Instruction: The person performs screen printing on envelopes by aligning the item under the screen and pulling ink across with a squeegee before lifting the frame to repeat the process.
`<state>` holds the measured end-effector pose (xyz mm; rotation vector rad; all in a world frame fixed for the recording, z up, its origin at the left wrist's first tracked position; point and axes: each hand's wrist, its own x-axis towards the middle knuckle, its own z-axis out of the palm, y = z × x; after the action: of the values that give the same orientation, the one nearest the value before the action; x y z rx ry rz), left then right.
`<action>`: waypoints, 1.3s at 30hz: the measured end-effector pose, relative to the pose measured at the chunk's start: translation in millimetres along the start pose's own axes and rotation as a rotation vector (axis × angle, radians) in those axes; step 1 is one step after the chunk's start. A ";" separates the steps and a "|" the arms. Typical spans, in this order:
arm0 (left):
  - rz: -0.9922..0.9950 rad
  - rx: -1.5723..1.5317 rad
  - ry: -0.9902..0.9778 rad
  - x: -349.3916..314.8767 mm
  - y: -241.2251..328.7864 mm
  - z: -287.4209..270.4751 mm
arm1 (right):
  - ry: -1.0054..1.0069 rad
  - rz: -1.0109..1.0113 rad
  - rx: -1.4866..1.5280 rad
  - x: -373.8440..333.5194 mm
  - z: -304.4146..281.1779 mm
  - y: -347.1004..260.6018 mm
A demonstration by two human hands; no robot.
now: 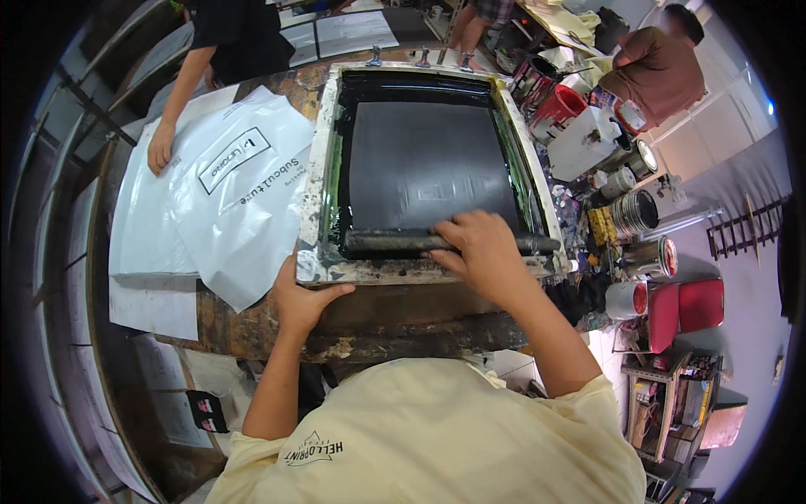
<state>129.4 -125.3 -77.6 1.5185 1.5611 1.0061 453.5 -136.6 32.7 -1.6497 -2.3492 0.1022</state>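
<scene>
A screen printing frame [315, 197] with pale, ink-stained edges lies on the worktable before me, its mesh [428, 155] coated in black ink. Along the near end of the mesh rests a long black squeegee [382, 241]. My right hand [478, 252] is closed on the squeegee right of its middle. My left hand [298, 294] grips the frame's near left corner, thumb stretched to the right; its other fingers are partly hidden. Left of the frame lies a printed white plastic bag [239, 218], tilted across a stack of white sheets [147, 227].
Another person's hand [161, 147] touches the stack at left. Metal clamps [374, 57] stand at the frame's far edge. Ink cans [651, 256] and buckets [564, 105] crowd the right side. A red chair [701, 304] and another person [655, 71] are farther right.
</scene>
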 end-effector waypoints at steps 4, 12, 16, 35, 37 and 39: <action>0.145 0.348 0.014 -1.2 -22.3 3.9 | -0.071 0.030 0.129 -16.9 34.7 -0.5; 0.123 0.458 -0.013 -0.5 -22.8 5.5 | -0.033 -0.008 0.076 -15.1 75.2 -3.9; 0.093 0.478 -0.055 -0.5 -26.0 2.9 | 0.028 -0.031 0.017 39.5 88.6 29.4; 0.285 0.384 -0.010 -6.8 -34.7 2.2 | 0.142 -0.113 -0.175 289.0 99.8 200.0; 0.288 0.376 0.009 -6.6 -34.7 2.8 | 0.153 -0.074 -0.201 265.0 112.3 187.4; 0.278 0.371 0.009 -6.9 -34.0 3.8 | 0.209 -0.094 -0.172 230.2 111.7 168.0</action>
<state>118.4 -132.0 -110.0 2.0326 1.6381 0.9043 505.3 147.4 -69.0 -1.5360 -2.3231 -0.2847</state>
